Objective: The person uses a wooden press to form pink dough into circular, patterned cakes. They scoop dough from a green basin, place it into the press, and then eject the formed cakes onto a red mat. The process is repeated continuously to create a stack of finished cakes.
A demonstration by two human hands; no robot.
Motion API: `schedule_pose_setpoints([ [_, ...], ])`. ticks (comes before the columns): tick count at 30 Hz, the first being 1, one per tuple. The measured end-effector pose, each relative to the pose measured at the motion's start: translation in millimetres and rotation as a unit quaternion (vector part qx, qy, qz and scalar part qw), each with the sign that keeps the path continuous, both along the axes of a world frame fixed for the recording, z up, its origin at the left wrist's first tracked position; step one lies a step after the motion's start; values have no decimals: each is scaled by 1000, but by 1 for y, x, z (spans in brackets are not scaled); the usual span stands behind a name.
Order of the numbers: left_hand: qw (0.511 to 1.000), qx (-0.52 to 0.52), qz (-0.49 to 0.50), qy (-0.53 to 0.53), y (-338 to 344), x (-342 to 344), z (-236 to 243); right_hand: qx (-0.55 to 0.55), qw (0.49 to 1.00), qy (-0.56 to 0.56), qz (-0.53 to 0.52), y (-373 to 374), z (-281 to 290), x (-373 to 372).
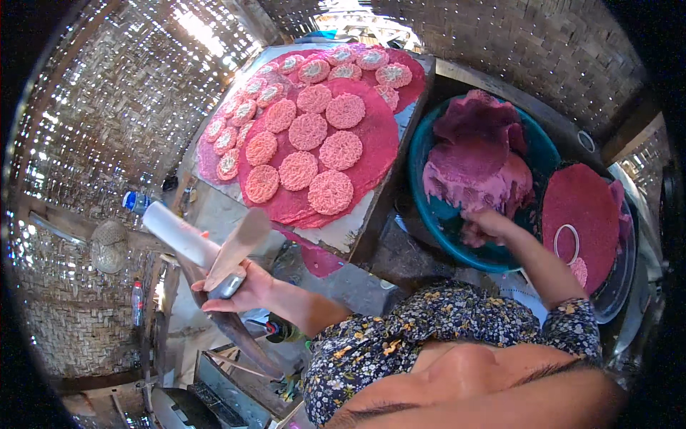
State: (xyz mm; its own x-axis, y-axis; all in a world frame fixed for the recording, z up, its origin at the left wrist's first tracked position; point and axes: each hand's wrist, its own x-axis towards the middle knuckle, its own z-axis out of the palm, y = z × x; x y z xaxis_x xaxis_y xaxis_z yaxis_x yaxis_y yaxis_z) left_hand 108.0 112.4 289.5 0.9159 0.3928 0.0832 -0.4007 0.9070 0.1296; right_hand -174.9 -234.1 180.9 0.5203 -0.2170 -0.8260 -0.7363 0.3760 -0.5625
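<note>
My left hand (pixel 246 292) is curled round the lower end of a tool made up of a flat tan wooden piece (pixel 239 247) and a grey metal cylinder (pixel 226 286). A white tube (pixel 182 236) sticks out beside it toward the upper left. On the right, my right hand (pixel 482 227) reaches into a round teal basin (pixel 421 214), its fingers curled at the lower edge of a pink doughy mass (pixel 471 182). Dark magenta sheets of cloth or mesh (pixel 482 136) drape over that mass. How much my right fingers grasp is partly hidden.
Many round pink noodle-like cakes (pixel 307 132) lie on magenta sheets (pixel 371 157) over a table (pixel 350 239). Right of the basin, a magenta sheet (pixel 572 207) with a white ring (pixel 567 244) rests on a tray (pixel 625 279). Woven walls (pixel 107 107) surround me.
</note>
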Motion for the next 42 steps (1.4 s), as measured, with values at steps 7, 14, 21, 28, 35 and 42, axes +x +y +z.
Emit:
schedule_pose_setpoints([
  [7, 1000, -1, 14, 19, 11, 5, -20, -140, 969, 43, 201, -13, 130, -32],
  [14, 998, 12, -54, -19, -4, 12, -21, -644, 536, 160, 522, -53, 135, -25],
  [21, 998, 55, -11, -17, 23, 1, -16, -659, 518, 100, 536, -78, 50, -17],
  [28, 992, 19, -73, -101, 30, 5, -23, -646, 529, 94, 542, -52, 18, -23],
  [35, 997, 18, -48, -57, 16, 0, -17, -645, 552, 78, 523, -30, 18, -37],
  [42, 878, 363, -164, -264, 0, -24, 13, -509, 716, 22, 478, -46, 129, -38],
])
